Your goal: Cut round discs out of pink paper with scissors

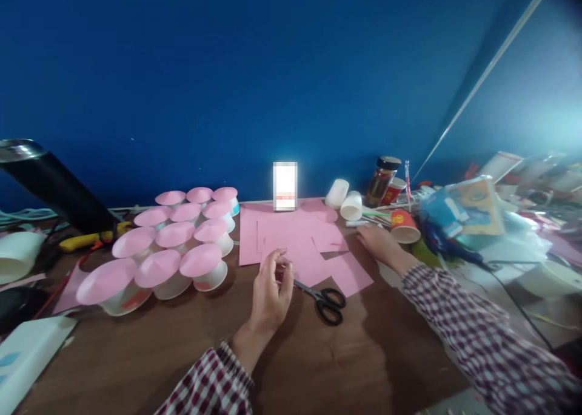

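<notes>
My left hand hovers over the front edge of the pink paper sheets, its fingers loosely curled with the thumb apart and nothing visible in them. Just right of it, black-handled scissors lie on the table, blades toward that hand. My right hand reaches to the right of the sheets, fingertips bunched on a slim white pen; the underside of its grip is hidden. On the left, several paper cups stand upside down in rows, each with a shallow pink paper cone on top.
Two white cups, a lidded jar and red paper cups stand behind my right hand. Plastic bags and clutter crowd the right side. A black flask leans at the left above a yellow-handled tool. The blue wall closes off the back.
</notes>
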A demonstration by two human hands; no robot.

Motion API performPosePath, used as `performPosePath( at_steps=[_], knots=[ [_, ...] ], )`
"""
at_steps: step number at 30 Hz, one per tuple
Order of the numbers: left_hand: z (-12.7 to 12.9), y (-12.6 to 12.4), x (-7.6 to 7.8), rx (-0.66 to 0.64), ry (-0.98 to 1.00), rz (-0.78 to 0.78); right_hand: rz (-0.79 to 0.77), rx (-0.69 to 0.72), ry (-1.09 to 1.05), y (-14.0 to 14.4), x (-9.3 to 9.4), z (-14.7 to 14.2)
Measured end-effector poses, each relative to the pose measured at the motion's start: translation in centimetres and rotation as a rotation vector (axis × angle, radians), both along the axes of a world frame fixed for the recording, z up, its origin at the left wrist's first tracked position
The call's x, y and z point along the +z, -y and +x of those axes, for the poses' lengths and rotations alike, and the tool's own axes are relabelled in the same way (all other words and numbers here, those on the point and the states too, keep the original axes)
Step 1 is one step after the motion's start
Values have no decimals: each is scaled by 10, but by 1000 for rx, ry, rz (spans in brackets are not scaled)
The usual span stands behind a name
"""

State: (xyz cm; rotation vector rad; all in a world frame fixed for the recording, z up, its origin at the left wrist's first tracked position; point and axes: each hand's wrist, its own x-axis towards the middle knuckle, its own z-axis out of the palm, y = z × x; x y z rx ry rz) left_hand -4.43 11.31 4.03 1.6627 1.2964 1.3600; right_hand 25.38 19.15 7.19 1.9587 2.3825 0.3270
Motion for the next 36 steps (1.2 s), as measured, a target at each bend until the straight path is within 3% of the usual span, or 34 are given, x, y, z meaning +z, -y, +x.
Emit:
performPosePath(
  at_steps=[8,13,18,19,22,25,28,31,36],
  knots=[
    [-1,-1,-5,-4,-22,40,16,-207,62,-20,9,-4],
    [-1,-1,-5,-15,-5,31,-20,-185,71,-21,13,-13],
    [2,-1,1,-2,85,46,16,-111,-15,4,32,-39],
    [2,-1,3,-12,124,46,12,-58,-75,12,36,-51],
    [2,-1,9,-118,246,12,-111,244,-613,38,42,-99],
    [2,-3,11,-197,359,-54,-235,427,-898,55,38,-147],
    [1,-7,8,-180,545,-157,-272,418,-1069,54,33,-169],
    [1,-11,5,-154,632,-199,-287,325,-1132,43,35,-163],
    [-3,-11,2,33,362,-137,-327,297,-1144,23,55,-143]
  ],
)
